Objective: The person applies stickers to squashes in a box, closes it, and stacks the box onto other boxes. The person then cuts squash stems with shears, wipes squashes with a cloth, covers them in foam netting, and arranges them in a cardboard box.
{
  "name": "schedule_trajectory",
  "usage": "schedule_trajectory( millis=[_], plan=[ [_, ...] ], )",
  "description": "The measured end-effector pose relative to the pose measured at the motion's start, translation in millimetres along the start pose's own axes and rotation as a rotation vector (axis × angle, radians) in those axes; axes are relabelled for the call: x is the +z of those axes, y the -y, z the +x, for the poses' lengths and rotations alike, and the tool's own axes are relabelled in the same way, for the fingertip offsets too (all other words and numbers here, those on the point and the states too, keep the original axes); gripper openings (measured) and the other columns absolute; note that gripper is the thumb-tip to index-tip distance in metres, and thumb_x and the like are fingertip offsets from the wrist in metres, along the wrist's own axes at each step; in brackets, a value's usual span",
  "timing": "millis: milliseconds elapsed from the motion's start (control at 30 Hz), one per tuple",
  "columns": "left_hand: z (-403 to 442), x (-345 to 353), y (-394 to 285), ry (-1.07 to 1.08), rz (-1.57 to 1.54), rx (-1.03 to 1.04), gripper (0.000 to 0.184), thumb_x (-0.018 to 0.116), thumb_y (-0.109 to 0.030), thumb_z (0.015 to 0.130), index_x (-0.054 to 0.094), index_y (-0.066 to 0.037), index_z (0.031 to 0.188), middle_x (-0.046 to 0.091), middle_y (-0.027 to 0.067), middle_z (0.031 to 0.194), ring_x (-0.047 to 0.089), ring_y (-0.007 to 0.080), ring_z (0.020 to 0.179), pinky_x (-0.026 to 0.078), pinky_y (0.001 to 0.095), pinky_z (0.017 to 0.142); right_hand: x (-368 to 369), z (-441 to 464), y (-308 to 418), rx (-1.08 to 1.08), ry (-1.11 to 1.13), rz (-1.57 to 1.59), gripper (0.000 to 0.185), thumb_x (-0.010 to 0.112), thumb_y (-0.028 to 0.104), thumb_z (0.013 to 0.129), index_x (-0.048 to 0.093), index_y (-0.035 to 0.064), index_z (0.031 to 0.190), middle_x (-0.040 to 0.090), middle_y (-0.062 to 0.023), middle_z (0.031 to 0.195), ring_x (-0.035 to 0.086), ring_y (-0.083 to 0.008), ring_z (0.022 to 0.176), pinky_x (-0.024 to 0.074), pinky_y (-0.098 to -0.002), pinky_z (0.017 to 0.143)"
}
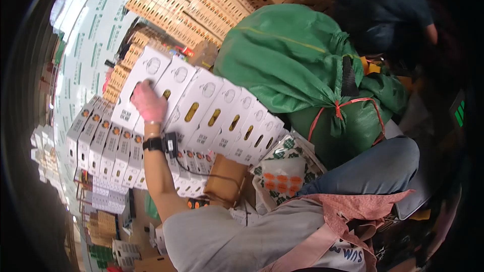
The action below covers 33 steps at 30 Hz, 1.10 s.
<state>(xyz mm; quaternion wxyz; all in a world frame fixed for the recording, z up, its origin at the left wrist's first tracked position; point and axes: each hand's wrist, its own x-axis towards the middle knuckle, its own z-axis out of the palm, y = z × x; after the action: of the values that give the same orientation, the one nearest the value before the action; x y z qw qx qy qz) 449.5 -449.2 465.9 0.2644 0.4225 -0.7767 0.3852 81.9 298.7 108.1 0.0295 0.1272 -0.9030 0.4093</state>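
My left hand (pixel 149 103), in a pink glove with a black watch on the wrist, is at the end of a row of white cartons (pixel 204 103). Its fingers are curled at the dark hand hole of the end carton (pixel 146 68), with the fingertips partly hidden. The cartons have a pumpkin-like line drawing and oval slots, with something yellowish-green inside. I do not see my right hand.
Right of the cartons bulges a large green sack (pixel 282 50) tied with red string. A printed plastic bag (pixel 282 171) and an open brown box (pixel 225 175) lie near my body. More white cartons (pixel 103 141) and tan boxes (pixel 186 7) are stacked beyond. Another person (pixel 383 10) is at upper right.
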Motion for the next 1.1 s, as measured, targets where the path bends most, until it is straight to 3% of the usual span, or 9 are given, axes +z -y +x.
schedule_trajectory(
  millis=[100, 300, 567, 800, 900, 933, 1000, 1033, 1100],
  plan=[
    [-2.6, -10.4, -7.4, 0.073, -0.038, -0.089, 0.051, 0.072, -0.006, 0.059, 0.052, 0.001, 0.105, 0.056, 0.0173, 0.102, 0.05, 0.036, 0.1, 0.036, 0.0446, 0.093, 0.5, -6.0, -6.4, -0.078, -0.048, -0.115, 0.076, 0.05, -0.008, 0.076, 0.026, 0.0129, 0.145, 0.033, -0.0137, 0.146, 0.031, -0.0283, 0.135, 0.0269, -0.0416, 0.111],
    [-32.2, 15.4, 35.7, -0.279, -0.198, 0.136, 0.066, 0.078, -0.005, 0.053, 0.048, -0.001, 0.112, 0.053, 0.0174, 0.104, 0.047, 0.0382, 0.099, 0.036, 0.0463, 0.089, 10.3, -0.5, 25.5, -0.113, -0.043, 0.023, 0.084, 0.048, -0.016, 0.068, 0.027, 0.0117, 0.144, 0.037, -0.012, 0.143, 0.035, -0.026, 0.132, 0.0309, -0.0379, 0.109],
    [-16.9, -12.9, 5.6, -0.001, 0.074, 0.036, 0.102, 0.076, -0.013, 0.055, 0.028, -0.022, 0.145, 0.048, 0.0137, 0.084, 0.048, 0.0345, 0.084, 0.037, 0.0438, 0.082, 6.7, -10.7, 61.2, -0.075, -0.055, 0.004, 0.088, 0.051, -0.018, 0.065, 0.026, 0.0088, 0.144, 0.034, -0.0121, 0.145, 0.034, -0.0252, 0.133, 0.0293, -0.0356, 0.11],
    [-13.7, -26.4, -23.2, 0.054, 0.227, -0.03, 0.105, 0.076, -0.013, 0.059, 0.019, -0.023, 0.147, 0.053, 0.0182, 0.096, 0.052, 0.0359, 0.094, 0.041, 0.0439, 0.085, 9.1, -18.2, 88.6, 0.029, 0.025, -0.19, 0.08, 0.063, -0.005, 0.066, 0.034, 0.0069, 0.14, 0.043, -0.0134, 0.138, 0.039, -0.0281, 0.129, 0.0325, -0.0336, 0.108],
    [-16.8, -48.1, -65.3, 0.331, 0.372, -0.206, 0.081, 0.07, -0.022, 0.073, 0.029, -0.016, 0.142, 0.057, 0.0192, 0.102, 0.055, 0.0351, 0.101, 0.046, 0.0409, 0.086, 2.0, -25.9, 104.4, 0.099, 0.073, -0.225, 0.072, 0.067, 0.008, 0.067, 0.041, 0.0067, 0.135, 0.049, -0.0141, 0.131, 0.046, -0.031, 0.122, 0.0395, -0.036, 0.101],
    [-20.9, -57.8, -98.2, 0.447, 0.434, -0.118, 0.072, 0.068, -0.028, 0.075, 0.037, -0.012, 0.138, 0.059, 0.0187, 0.103, 0.055, 0.0338, 0.103, 0.045, 0.0405, 0.086, -2.1, -29.7, 107.0, 0.112, 0.067, -0.286, 0.072, 0.067, 0.009, 0.066, 0.042, 0.0066, 0.133, 0.049, -0.0141, 0.131, 0.047, -0.0305, 0.121, 0.0407, -0.0365, 0.1],
    [-30.6, -57.7, -164.2, 0.596, -0.165, 0.362, 0.07, 0.067, -0.034, 0.076, 0.041, -0.007, 0.134, 0.058, 0.019, 0.109, 0.055, 0.0341, 0.104, 0.044, 0.0419, 0.088, -10.5, -30.4, 121.8, 0.188, 0.044, -0.324, 0.067, 0.068, 0.011, 0.066, 0.047, 0.005, 0.129, 0.053, -0.015, 0.127, 0.05, -0.0309, 0.119, 0.0412, -0.0375, 0.1],
    [-36.7, -17.6, -192.1, 0.349, -0.563, 0.891, 0.071, 0.067, -0.039, 0.076, 0.042, -0.002, 0.133, 0.056, 0.0208, 0.118, 0.053, 0.0353, 0.108, 0.043, 0.0418, 0.092, -15.3, -36.7, 125.0, 0.199, 0.05, -0.35, 0.066, 0.069, 0.013, 0.066, 0.048, 0.0058, 0.128, 0.054, -0.0146, 0.125, 0.051, -0.0306, 0.117, 0.0431, -0.038, 0.098],
    [-44.6, -18.3, -312.7, 0.808, -0.832, 1.301, 0.074, 0.067, -0.038, 0.075, 0.041, -0.005, 0.135, 0.053, 0.0215, 0.124, 0.051, 0.0366, 0.113, 0.041, 0.0401, 0.095, -13.9, -51.6, 139.7, 0.23, 0.078, -0.384, 0.059, 0.067, 0.013, 0.067, 0.052, 0.0064, 0.123, 0.06, -0.0122, 0.115, 0.057, -0.0308, 0.107, 0.0493, -0.0391, 0.088]
  ],
)
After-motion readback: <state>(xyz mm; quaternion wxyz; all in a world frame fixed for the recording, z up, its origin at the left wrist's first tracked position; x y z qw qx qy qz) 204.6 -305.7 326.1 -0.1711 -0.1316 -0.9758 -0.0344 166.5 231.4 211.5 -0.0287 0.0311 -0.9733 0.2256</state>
